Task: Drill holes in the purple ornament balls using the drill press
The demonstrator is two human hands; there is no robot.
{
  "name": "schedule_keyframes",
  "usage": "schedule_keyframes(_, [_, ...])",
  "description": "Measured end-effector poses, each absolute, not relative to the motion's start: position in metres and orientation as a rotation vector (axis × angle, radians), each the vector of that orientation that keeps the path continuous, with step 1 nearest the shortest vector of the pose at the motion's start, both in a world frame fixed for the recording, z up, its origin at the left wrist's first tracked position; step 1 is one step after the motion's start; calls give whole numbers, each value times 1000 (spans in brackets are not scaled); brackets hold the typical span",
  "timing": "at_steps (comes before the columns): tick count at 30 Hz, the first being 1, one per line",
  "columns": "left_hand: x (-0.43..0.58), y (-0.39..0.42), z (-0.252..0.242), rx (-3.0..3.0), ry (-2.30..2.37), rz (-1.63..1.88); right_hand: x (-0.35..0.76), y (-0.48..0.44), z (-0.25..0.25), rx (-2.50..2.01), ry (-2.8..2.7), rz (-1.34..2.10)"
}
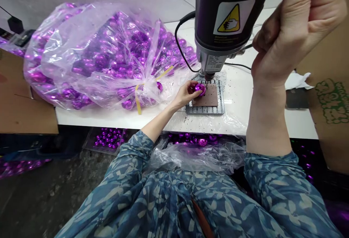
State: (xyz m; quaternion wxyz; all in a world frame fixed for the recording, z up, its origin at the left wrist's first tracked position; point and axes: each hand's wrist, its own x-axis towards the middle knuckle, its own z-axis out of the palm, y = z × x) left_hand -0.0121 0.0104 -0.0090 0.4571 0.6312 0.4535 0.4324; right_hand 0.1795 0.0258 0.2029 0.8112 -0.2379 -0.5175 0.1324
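My left hand (187,94) pinches a shiny purple ball (200,89) between thumb and fingers. The ball is beside the bit (207,83) of a small bench drill press (223,16); whether the bit touches it I cannot tell. Below it lies a brown board (209,98) on the slotted metal base (205,113). At the upper right my right hand (291,31) is raised with curled fingers, closed round the drill press's feed lever (247,47), most of which the hand hides.
A large clear bag (89,52) of purple balls, tied with yellow tape (138,101), fills the table's left side. Below the front edge are an open plastic bag (196,156) and a clear bin (107,140) of balls. Cardboard boxes (24,92) flank both sides. Dark crumbs surround the base.
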Motion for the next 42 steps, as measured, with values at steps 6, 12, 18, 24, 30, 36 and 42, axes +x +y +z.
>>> schedule_keyframes(6, [4,3,-1,1888,1232,1066,179,24,205,-558,-1097,285])
schedule_keyframes(12, [26,-5,-15,1885,1222,1161,179,23,204,-524,-1084,288])
schedule_keyframes(18, [28,-11,-26,1710,1181,1201,179,17,203,-443,-1051,362])
schedule_keyframes(24, [27,-12,-25,1701,1201,1221,185,7,192,-430,-1108,364])
schedule_keyframes(30, [27,-12,-26,1690,1168,1227,189,5,167,-348,-1113,260])
schedule_keyframes(36, [26,-12,-26,1691,1162,1219,184,3,153,-325,-1079,211])
schedule_keyframes(42, [27,-12,-24,1689,1180,1222,186,6,139,-288,-1085,179])
